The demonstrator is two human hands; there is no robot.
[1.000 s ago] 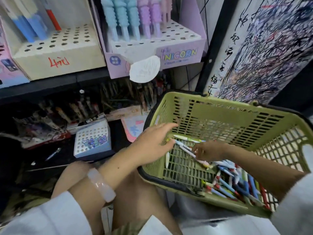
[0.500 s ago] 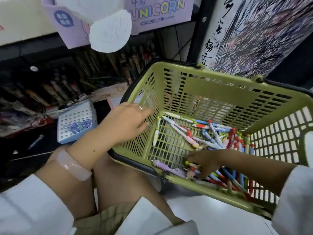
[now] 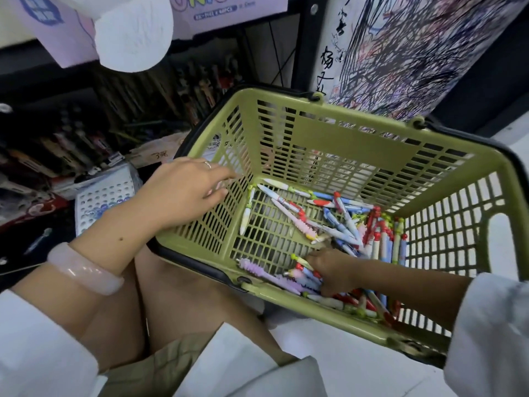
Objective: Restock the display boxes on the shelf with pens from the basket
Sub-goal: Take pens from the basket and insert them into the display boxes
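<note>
An olive-green plastic basket [image 3: 357,144] sits tilted against my knee, with many coloured pens [image 3: 352,222] piled at its right side. A purple ridged pen [image 3: 266,275] lies by the near wall and a pink ridged one [image 3: 300,224] in the middle. My right hand [image 3: 332,270] is down inside the basket near its front wall, fingers curled around a few red-capped and blue pens. My left hand [image 3: 186,193] rests on the basket's left rim with relaxed fingers, holding nothing. The lilac unicorn display box [image 3: 229,10] shows only its lower front at the top.
A small white box with rows of holes [image 3: 106,196] stands on the dark lower shelf to the left, among cluttered pens and packets [image 3: 71,144]. A scribbled test-paper panel [image 3: 400,53] rises behind the basket. My bare knee [image 3: 177,296] is under the basket.
The view has tilted down, away from the display boxes. My right hand moved from the basket's middle to the pens by its near wall. My left hand stays at the left rim.
</note>
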